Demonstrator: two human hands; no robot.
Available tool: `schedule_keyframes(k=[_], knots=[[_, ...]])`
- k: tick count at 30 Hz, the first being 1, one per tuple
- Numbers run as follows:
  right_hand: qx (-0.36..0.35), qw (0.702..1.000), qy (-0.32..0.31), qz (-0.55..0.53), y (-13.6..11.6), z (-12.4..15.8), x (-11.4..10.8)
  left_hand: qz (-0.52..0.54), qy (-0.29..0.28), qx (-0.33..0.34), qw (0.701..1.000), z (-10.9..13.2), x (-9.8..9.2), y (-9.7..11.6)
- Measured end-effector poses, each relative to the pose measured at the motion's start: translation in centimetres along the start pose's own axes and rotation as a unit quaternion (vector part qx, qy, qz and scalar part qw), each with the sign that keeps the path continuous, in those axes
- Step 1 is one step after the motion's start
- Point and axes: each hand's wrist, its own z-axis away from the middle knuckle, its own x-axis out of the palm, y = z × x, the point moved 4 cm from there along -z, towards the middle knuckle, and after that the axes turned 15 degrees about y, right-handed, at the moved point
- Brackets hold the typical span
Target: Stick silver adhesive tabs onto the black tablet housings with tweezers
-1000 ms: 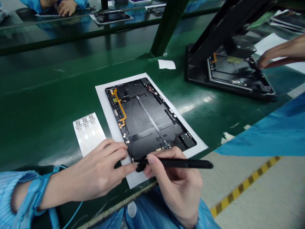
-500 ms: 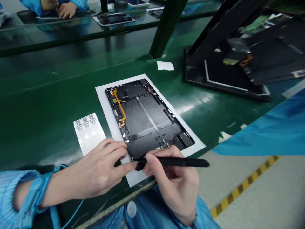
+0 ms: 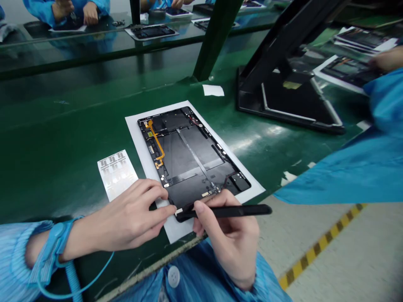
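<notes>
An opened tablet shell (image 3: 189, 155) with black insides lies on a white sheet (image 3: 135, 126). An orange flex cable (image 3: 160, 149) runs down its left side, and a grey strip crosses its middle. My left hand (image 3: 138, 218) lies palm down with fingers stretched out. Its thumb tip touches the tablet's near-left corner, beside a small white piece (image 3: 179, 211). In my right hand (image 3: 228, 233) are slim black tweezers (image 3: 239, 210), gripped like a pen over the near edge. Their tips are hard to make out. A card of small grey stickers (image 3: 116, 172) lies left of the sheet.
A black stand (image 3: 289, 105) is at the right, near a green post (image 3: 214, 42). A paper scrap (image 3: 213, 90) lies behind the tablet. A co-worker's blue sleeve (image 3: 380, 109) reaches in from the right. Other people work across the bench. A blue cord (image 3: 91, 285) trails from my left wrist.
The view has shifted slightly. The co-worker's arm has come into view at the right, and a dark panel there is no longer near the stand. My hands keep nearly the same places at the tablet's corner.
</notes>
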Motion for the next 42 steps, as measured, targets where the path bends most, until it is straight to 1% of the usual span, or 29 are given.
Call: schedule_keyframes(k=[4,9,12,14,17,19,21,25,27,35,42], knots=[[-0.008,1.0,0.002,0.026,-0.2,-0.1,0.0,-0.008,-0.009,-0.002,1.0,0.0,0.1,-0.1],[-0.004,0.999,-0.01,0.038,-0.7,-0.3,0.2,-0.018,-0.011,-0.002,1.0,0.0,0.2,0.0],[-0.05,0.998,0.009,0.047,-0.9,0.0,0.2,-0.019,-0.016,-0.01,1.0,0.2,0.3,-0.1],[-0.085,0.996,0.016,0.032,-0.9,0.4,0.3,-0.02,-0.018,-0.012,1.0,0.3,0.3,0.0],[-0.118,0.993,-0.005,0.016,-0.8,0.8,0.4,-0.021,-0.014,-0.007,1.0,0.3,0.4,0.1],[-0.125,0.992,-0.021,0.021,-0.7,0.9,0.4,-0.022,-0.009,-0.006,1.0,0.3,0.3,0.1],[-0.115,0.993,-0.02,0.018,-0.6,0.9,0.3,-0.02,-0.009,-0.008,1.0,0.2,0.3,0.1],[-0.054,0.998,0.021,-0.026,-0.3,0.9,0.0,-0.017,-0.014,-0.008,1.0,0.1,0.2,0.0],[-0.03,0.998,0.03,-0.038,-0.3,0.9,0.0,-0.019,-0.013,-0.009,1.0,0.1,0.2,0.0],[-0.017,0.999,0.014,-0.03,-0.3,0.7,0.0,-0.007,-0.006,-0.015,1.0,0.2,0.2,-0.1],[0.008,0.999,0.026,-0.041,-0.2,0.7,0.0,-0.008,-0.004,-0.016,1.0,0.1,0.3,-0.1]])
